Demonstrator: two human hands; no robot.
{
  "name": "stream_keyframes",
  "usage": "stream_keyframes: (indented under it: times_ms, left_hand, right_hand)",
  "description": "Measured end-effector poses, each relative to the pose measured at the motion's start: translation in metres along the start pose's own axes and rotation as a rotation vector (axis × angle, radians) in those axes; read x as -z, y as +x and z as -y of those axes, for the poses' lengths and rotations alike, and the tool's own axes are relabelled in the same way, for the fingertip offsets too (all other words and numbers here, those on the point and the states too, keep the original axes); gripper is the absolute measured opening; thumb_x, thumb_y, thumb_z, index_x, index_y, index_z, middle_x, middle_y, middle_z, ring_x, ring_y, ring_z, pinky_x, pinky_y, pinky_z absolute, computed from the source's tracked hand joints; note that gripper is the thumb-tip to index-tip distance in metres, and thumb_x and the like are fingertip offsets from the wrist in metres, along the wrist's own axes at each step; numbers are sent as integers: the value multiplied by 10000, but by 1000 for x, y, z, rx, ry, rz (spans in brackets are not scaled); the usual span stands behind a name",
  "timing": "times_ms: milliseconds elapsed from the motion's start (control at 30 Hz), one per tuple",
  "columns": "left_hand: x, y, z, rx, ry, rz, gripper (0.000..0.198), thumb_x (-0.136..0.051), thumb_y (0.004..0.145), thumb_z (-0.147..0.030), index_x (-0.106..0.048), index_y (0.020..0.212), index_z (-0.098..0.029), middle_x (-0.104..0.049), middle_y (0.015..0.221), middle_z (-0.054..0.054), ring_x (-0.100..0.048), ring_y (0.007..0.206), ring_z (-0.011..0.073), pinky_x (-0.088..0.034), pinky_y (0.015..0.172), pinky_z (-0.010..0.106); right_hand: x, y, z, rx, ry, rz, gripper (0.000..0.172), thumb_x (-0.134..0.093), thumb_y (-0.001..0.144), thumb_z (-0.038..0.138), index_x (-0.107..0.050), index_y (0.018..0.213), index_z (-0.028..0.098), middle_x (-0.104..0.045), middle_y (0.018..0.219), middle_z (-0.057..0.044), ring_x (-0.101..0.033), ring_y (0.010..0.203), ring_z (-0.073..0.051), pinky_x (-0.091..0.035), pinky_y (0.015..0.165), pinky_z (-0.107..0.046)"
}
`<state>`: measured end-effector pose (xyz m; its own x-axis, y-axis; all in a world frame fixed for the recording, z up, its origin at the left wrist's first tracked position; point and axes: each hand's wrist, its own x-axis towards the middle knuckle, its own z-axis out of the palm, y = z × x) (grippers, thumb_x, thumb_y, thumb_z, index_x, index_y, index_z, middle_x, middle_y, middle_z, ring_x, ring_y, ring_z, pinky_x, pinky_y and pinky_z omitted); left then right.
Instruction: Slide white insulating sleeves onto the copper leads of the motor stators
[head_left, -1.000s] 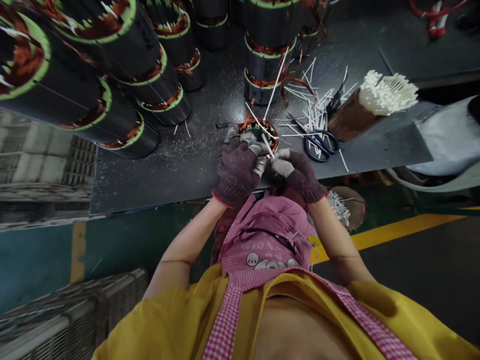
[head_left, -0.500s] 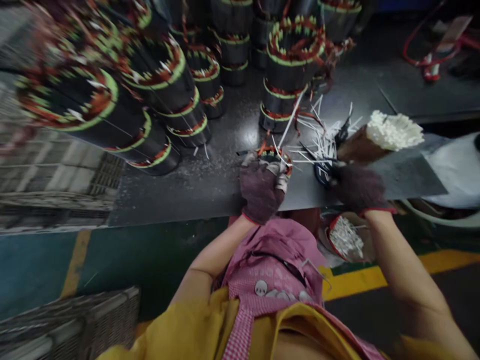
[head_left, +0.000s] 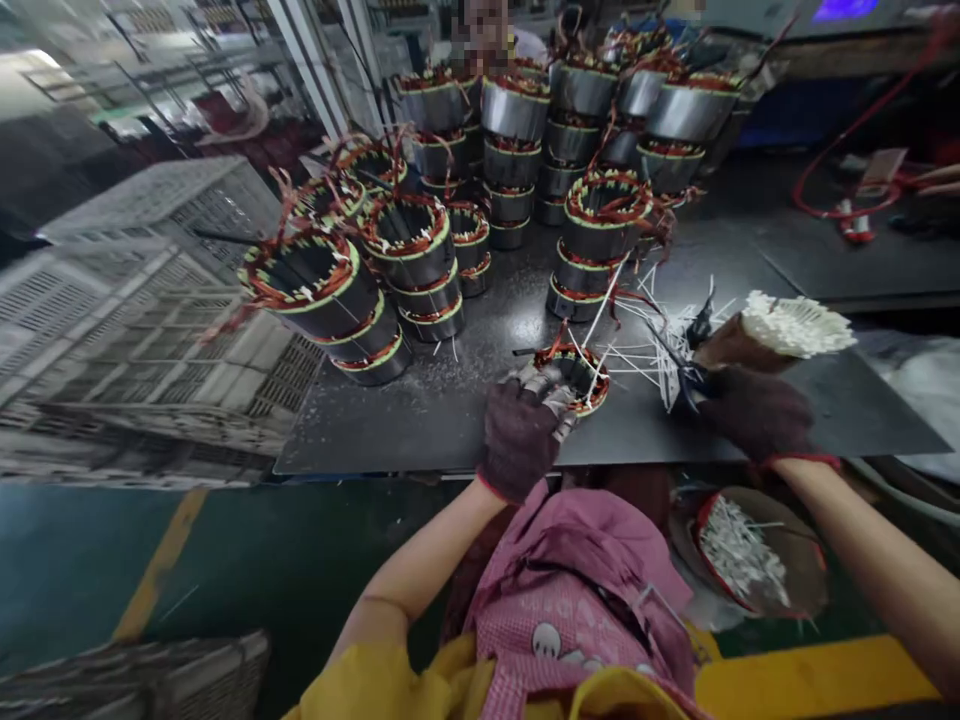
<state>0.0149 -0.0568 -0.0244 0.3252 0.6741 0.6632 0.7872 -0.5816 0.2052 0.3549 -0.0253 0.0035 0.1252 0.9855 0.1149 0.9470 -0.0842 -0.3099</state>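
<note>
While your left hand clamps the small wound stator at the table's front, the view from your head shows where things stand. Stator sits just in from the edge, tilted slightly toward you, left fingers closed round its near rim. Long white insulation strips stand out of its slots, with more copper leads sticking up beside them. Count of filled slots: can't read it from here, your glove hides part of the ring. Right hand is well apart, off to the side, its dark fingers at a pair of scissors; can't tell if they're closed on the handles.

Loose white strips lie scattered between your hands. Just past your right hand, a paper-wrapped bundle of white strips lies on the table. Stacked wound stators crowd the far side, green-rimmed, with copper leads loose on top, and white tips show in the nearer ones.

Table is dark metal, dusted with pale specks. Below it, a red-rimmed bowl of white offcuts sits on the green floor, which has yellow lines. Grey crates stack to your left. You wear a pink checked apron.
</note>
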Motion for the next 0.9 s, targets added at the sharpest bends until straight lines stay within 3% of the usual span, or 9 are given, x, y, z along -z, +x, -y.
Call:
stream_keyframes:
  times_ms: [67,100,200,367,500,600,667,767,900]
  left_hand:
    - [-12,1,3,-9,-32,-18,211,-814,972,-296,-832,1182,-287,-849,1273,123,-812,1174,332,-690,975,540]
    - [-20,1,2,-4,-48,-37,190,-793,984,-291,-834,1168,-279,-854,1241,121,-819,1155,325,-694,964,529]
    - [-44,2,-2,20,-101,-102,179,-759,985,-272,-823,1152,-256,-856,1219,114,-824,1151,328,-694,978,547]
    - [-66,-4,-4,59,-191,-147,228,-746,1000,-299,-790,1221,-262,-833,1255,107,-798,1193,348,-674,1028,623]
    - [-69,-7,-2,34,-204,-196,227,-745,992,-274,-777,1214,-235,-828,1279,133,-801,1193,359,-660,1011,607]
    - [-68,-7,-2,22,-219,-196,223,-734,998,-270,-769,1216,-241,-829,1296,125,-803,1193,350,-652,1013,582]
    - [-66,-6,-3,26,-231,-168,229,-732,1008,-284,-766,1231,-251,-825,1313,118,-794,1214,336,-637,1046,575]
    - [-61,-6,-2,32,-225,-151,209,-728,1023,-308,-773,1215,-239,-828,1283,137,-789,1196,359,-631,1027,604]
    - [-53,-4,6,-4,-260,-128,212,-703,1015,-249,-779,1213,-265,-830,1281,112,-788,1189,340,-640,1029,574]
  right_hand:
    - [10,-13,9,36,-135,-17,91,-742,898,413,-765,837,350,-781,834,-188,-658,619,-284,-346,643,-459]
    - [15,-19,12,73,-157,-45,86,-737,912,408,-792,951,355,-805,901,-192,-664,646,-287,-335,648,-451]
    - [25,-35,17,199,-167,-41,293,-741,950,466,-800,1195,315,-825,975,-189,-659,695,-297,-308,670,-432]
    - [33,-56,29,344,-216,64,409,-809,921,529,-787,1212,243,-798,881,-174,-593,668,-264,-262,701,-424]
    - [38,-54,52,305,-490,181,389,-693,996,521,-793,1157,181,-824,924,-206,-667,739,-311,-207,703,-406]
    - [45,-46,60,183,-631,274,400,-564,1062,484,-793,1158,170,-844,997,-213,-721,807,-333,-199,687,-387]
    - [50,-40,60,134,-665,231,443,-548,1066,508,-782,1202,156,-843,1030,-222,-725,825,-327,-211,688,-382]
    - [55,-27,59,220,-669,166,498,-611,1031,533,-753,1283,128,-837,1086,-239,-718,882,-324,-236,717,-383]
    - [59,-10,56,220,-626,294,474,-517,1087,501,-767,1270,142,-848,1126,-219,-717,869,-298,-263,712,-372]
